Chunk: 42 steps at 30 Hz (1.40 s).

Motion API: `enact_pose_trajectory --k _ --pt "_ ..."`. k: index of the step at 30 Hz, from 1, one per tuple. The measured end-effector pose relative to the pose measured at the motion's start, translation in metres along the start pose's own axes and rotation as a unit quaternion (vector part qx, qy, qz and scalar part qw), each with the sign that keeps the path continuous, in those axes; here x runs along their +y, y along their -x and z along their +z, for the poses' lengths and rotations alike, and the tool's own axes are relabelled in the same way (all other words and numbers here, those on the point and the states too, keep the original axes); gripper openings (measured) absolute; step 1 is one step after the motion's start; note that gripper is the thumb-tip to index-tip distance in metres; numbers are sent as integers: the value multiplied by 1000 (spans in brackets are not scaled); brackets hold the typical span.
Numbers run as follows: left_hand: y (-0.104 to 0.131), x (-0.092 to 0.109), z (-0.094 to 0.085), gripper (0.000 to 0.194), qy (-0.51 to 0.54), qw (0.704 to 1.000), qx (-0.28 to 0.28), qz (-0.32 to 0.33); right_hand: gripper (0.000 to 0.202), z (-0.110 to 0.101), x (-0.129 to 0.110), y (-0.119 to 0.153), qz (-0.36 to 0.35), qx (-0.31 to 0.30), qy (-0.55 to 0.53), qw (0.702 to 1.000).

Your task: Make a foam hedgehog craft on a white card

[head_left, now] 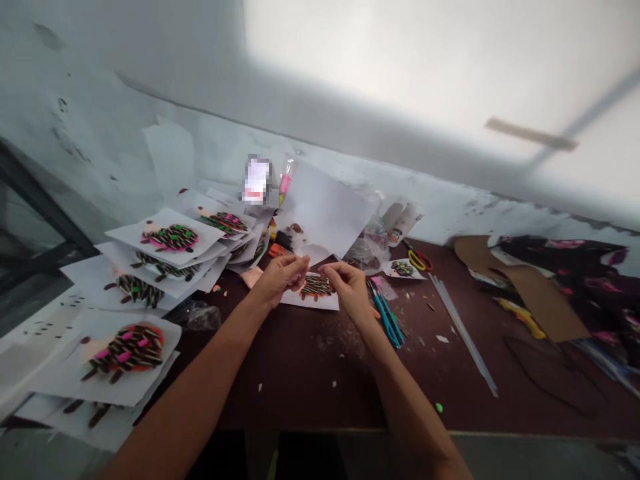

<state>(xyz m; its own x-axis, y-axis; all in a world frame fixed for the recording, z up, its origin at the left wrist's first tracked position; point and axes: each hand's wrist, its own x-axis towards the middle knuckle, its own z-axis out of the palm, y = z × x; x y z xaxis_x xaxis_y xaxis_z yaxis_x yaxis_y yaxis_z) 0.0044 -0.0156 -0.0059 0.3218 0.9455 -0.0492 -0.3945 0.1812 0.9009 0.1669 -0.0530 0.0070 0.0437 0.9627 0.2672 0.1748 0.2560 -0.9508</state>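
A white paper card (pixel 320 302) lies on the dark table, bearing a striped brown hedgehog figure (pixel 316 287) with an orange edge. Over its left side is my left hand (pixel 286 277), thumb and fingers pinched together. My right hand (pixel 346 285) is at the card's right side, its thumb and forefinger likewise pressed together. Whatever the fingertips hold, if anything, is too small to make out. Close to my right wrist lie teal-handled scissors (pixel 389 321). Behind the card stands a tilted sheet of white paper (pixel 325 207).
Stacked hedgehog cards (pixel 165 237) fill the left side, with more nearer me (pixel 125 353). A lit phone (pixel 256 180) leans at the wall. Rightward are red-and-yellow scissors (pixel 419 260), clear strips (pixel 463 333), a yellow cutter (pixel 523 317), cardboard (pixel 545 300) and dark floral cloth (pixel 595 280).
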Motion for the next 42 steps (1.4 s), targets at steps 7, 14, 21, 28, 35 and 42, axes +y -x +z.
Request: enact_pose_trajectory --k 7,14,21,28,35,42 --pt "1 -2 1 43 -23 999 -39 7 31 7 -1 5 -9 22 -30 999" --pt "3 -5 0 45 -55 994 -98 -3 29 5 9 1 2 -18 -34 999" --pt "3 -2 0 44 -30 992 -111 -42 16 1 4 4 -115 15 92 989" --pt "-1 10 -5 27 39 998 32 -35 16 -10 20 -5 -28 67 93 993" --pt "-3 10 -8 26 78 992 89 -32 21 -15 44 -12 -9 32 119 992" --pt "-6 10 -8 26 120 984 128 -16 14 -13 50 -13 -30 26 204 978"
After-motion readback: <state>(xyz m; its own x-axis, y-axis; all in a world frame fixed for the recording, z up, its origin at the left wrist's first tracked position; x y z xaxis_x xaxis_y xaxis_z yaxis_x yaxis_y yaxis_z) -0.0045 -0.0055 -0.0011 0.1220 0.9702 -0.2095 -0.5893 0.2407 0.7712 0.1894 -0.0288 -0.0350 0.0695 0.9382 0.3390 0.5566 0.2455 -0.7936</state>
